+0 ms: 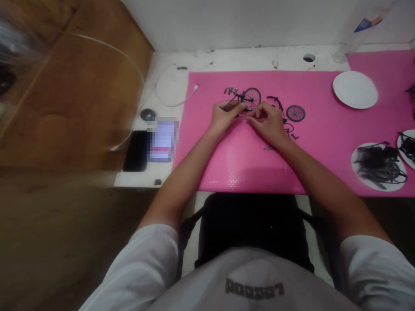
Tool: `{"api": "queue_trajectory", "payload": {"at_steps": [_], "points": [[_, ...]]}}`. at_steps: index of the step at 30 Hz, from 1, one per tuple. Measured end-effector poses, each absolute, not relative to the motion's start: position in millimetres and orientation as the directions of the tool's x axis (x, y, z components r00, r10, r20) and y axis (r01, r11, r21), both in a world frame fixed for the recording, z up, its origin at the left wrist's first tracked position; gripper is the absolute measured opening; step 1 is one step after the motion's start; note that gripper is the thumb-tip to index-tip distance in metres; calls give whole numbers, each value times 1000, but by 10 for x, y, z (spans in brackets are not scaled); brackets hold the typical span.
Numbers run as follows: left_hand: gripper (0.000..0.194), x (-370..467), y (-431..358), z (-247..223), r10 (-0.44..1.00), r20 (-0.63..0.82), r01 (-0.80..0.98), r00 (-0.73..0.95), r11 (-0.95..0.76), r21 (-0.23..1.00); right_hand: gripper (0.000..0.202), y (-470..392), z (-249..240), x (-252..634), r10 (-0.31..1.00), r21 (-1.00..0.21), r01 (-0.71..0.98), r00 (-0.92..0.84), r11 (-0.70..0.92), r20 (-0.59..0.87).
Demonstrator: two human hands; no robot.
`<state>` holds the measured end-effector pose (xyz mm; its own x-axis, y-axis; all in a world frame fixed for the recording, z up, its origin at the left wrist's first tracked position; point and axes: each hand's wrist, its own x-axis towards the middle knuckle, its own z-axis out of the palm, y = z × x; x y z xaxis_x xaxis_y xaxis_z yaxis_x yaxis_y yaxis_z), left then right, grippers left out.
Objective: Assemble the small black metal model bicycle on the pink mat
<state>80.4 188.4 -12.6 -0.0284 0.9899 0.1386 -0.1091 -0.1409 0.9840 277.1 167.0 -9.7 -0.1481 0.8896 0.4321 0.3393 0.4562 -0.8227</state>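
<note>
My left hand (226, 114) is closed on a small black model bicycle frame (239, 96) with a spoked wheel (252, 99) fitted at its right end. Close beside that wheel, my right hand (268, 121) has its thumb and fingers pinched together. Whatever lies between those fingertips is too small to make out. Just right of my right hand, a loose black wheel (295, 113) lies flat on the pink mat. A curved black part (275, 101) lies beyond the fingers, and small black pieces (288, 128) lie near the wrist, partly hidden by it.
An empty-looking white plate (355, 90) stands at the back right of the pink mat (233, 172). Another plate (359, 183) holds a heap of black parts. At left lie a dark phone (135, 151), a lit phone (162, 140) and a white cable (175, 105).
</note>
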Motion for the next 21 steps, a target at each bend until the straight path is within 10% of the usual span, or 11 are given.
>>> {"api": "queue_trajectory", "payload": {"at_steps": [21], "points": [[45, 815, 1869, -122, 985, 174, -87, 8, -173, 981, 50, 1711, -148, 2753, 928, -905, 211, -137, 369, 347]]}}
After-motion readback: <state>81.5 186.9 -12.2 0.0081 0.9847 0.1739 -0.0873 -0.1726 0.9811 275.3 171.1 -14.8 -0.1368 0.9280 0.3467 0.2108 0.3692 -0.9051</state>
